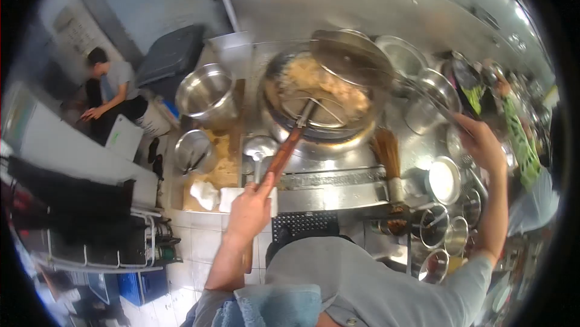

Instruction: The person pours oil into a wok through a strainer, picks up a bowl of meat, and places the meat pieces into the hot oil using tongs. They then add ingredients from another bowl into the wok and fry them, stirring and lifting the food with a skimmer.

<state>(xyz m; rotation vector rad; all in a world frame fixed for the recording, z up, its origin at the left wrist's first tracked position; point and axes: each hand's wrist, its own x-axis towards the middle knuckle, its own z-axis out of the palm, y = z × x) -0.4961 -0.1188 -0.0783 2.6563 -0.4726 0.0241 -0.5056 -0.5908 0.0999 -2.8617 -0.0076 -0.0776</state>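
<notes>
My left hand (249,211) is wrapped round the wooden handle of a wire strainer (314,108), whose round mesh head rests low in the wok (321,144). Pale golden food pieces (307,72) lie in the wok beyond it. In my right hand (481,141) is the long handle of a large round metal skimmer (350,55). Its head is tilted over the wok's far right side, partly covering the food and blurred, so I cannot tell whether it holds anything. A metal ladle (260,147) lies just left of the strainer's handle.
Left of the wok stand a tall steel pot (206,92) and a smaller pot (194,150). At right are a bamboo brush (387,153), a white bowl (443,180) and several metal containers. A seated person (115,88) is at far left; another person's hand (502,87) shows at right.
</notes>
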